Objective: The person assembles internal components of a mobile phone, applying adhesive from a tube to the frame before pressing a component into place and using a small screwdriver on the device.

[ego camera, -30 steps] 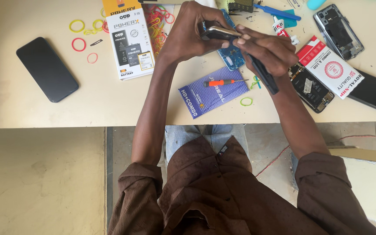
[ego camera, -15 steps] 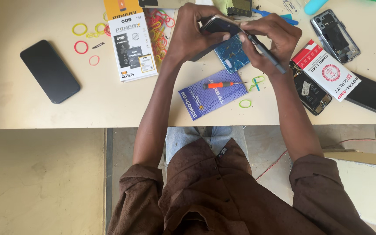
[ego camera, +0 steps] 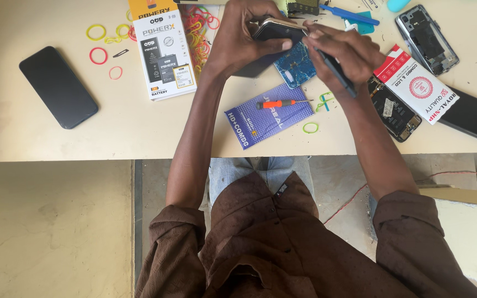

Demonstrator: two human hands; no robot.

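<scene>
- Dark phone (ego camera: 274, 30) sits gripped in my left hand (ego camera: 244, 38), fingers curled round its edge, held above the beige table (ego camera: 139, 127).
- Right hand (ego camera: 340, 55) pinches a slim dark tool (ego camera: 335, 69), fingertips touching the phone's right end.
- Orange screwdriver (ego camera: 277, 103) lies on a purple packet (ego camera: 269, 116) just below.

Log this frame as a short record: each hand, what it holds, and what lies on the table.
Left hand: grips a phone above the table
Right hand: holds a dark slim tool, fingers at the phone's edge
Below hands: blue box bearing an orange screwdriver
Table left: black phone, white battery box, rubber bands
Table right: opened phone, red-white box
</scene>
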